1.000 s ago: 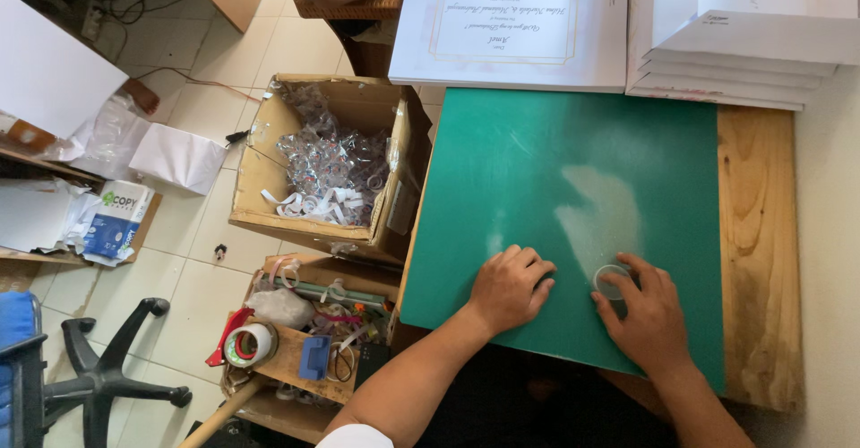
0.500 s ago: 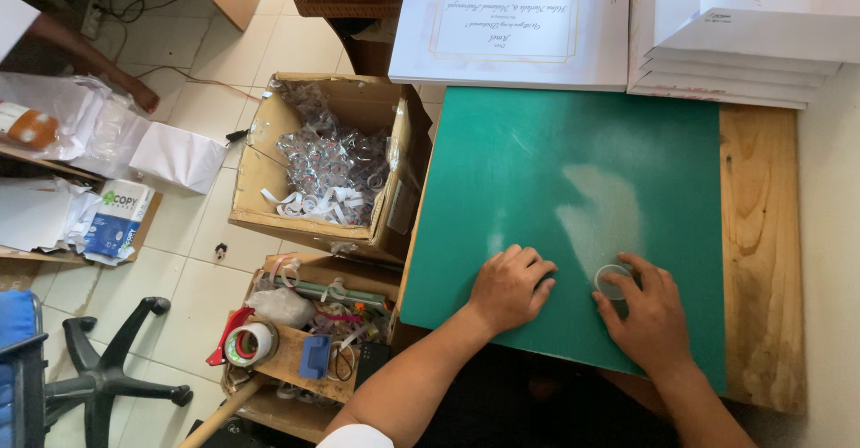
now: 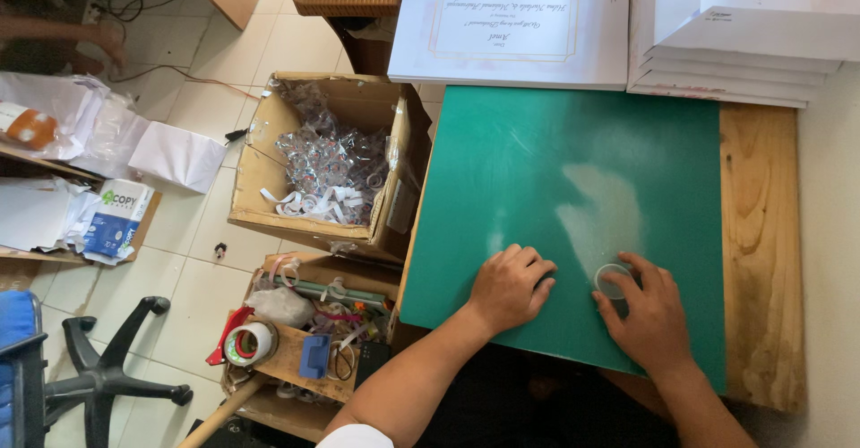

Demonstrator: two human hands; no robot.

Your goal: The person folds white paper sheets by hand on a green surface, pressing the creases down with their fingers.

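A green cutting mat (image 3: pixel 573 143) covers most of a wooden table (image 3: pixel 760 233). My left hand (image 3: pixel 509 288) rests on the mat's near edge with its fingers curled under, holding nothing. My right hand (image 3: pixel 647 315) lies a little to the right, its fingertips on a small clear tape roll (image 3: pixel 613 280) that lies flat on the mat. A pale worn patch shows on the mat just above the roll.
White printed boards (image 3: pixel 511 22) and a stack of white sheets (image 3: pixel 743 36) lie at the table's far edge. On the floor to the left stand a cardboard box of shiny scraps (image 3: pixel 327 166), a crate of tools with a tape dispenser (image 3: pixel 246 342), a paper ream (image 3: pixel 116 215) and an office chair (image 3: pixel 81 367).
Both hands stay in place on the mat. At the far left, a large white sheet has gone from view, uncovering a shelf with crumpled paper.
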